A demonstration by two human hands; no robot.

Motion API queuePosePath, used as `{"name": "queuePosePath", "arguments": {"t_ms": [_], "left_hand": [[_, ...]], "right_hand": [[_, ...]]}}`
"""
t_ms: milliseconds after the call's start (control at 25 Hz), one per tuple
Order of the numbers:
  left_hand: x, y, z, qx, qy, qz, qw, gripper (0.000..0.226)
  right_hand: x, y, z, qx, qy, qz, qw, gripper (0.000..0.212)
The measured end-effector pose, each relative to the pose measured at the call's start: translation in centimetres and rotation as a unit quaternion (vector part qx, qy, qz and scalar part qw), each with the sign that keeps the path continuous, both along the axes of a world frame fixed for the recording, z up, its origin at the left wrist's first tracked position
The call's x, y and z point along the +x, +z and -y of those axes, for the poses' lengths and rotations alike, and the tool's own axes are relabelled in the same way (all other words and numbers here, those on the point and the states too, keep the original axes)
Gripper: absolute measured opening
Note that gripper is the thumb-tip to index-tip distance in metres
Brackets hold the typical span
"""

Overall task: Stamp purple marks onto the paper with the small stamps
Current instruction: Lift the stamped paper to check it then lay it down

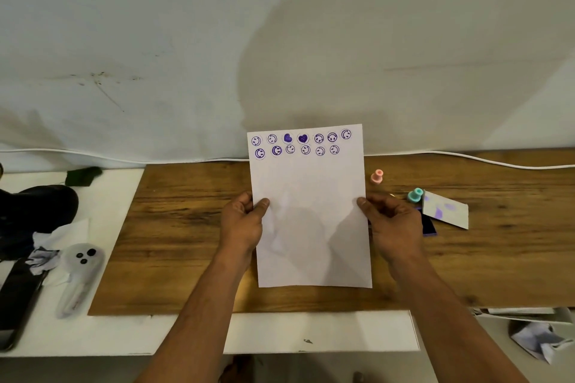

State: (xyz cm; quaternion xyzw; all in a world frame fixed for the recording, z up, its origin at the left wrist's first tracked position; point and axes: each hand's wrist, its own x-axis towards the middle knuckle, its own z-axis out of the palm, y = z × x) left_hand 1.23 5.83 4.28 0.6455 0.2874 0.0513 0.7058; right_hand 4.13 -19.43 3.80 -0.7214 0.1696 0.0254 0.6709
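Both hands hold one sheet of paper (311, 211) up off the wooden surface (186, 227), tilted toward the camera, so its top edge overlaps the pale wall behind.

Left hand (242, 221): grip pinching the sheet's left edge about midway up, thumb on the front face, fingers hidden behind the sheet.

Right hand (392, 224): grip pinching the right edge at matching height, thumb tip on the front, fingers curled behind.

Above the two grips, along the top of the sheet: two rows of purple marks (300, 143). Upper row has seven, smiley faces with two solid hearts near the middle. Lower row has six smileys. Between and below the grips the sheet is blank.

Beyond the right grip, on the surface: a pink stamp (377, 176) lying on its side, well apart from the hand. Nearer the right knuckles, a teal stamp (415, 195), also tipped over. Just beside it, a white card (445, 210) smudged with purple. A dark purple ink pad (428, 225) shows partly from behind the right hand, under the card's near corner.

Well out past the left grip, on the white ledge (118, 196): a translucent ghost-shaped item (81, 274) with black dots, crumpled tissue (43, 258), a dark phone-like slab (18, 298).

A white cable (466, 157) runs along the surface's far edge.
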Motion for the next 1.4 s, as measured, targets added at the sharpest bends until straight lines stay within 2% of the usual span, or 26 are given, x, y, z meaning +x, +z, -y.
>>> {"name": "queuePosePath", "arguments": {"t_ms": [1400], "left_hand": [[0.48,0.05,0.26,-0.001,-0.006,0.001,1.000,0.022]], "right_hand": [[0.50,0.28,0.26,-0.001,-0.002,0.032,0.999,0.012]]}}
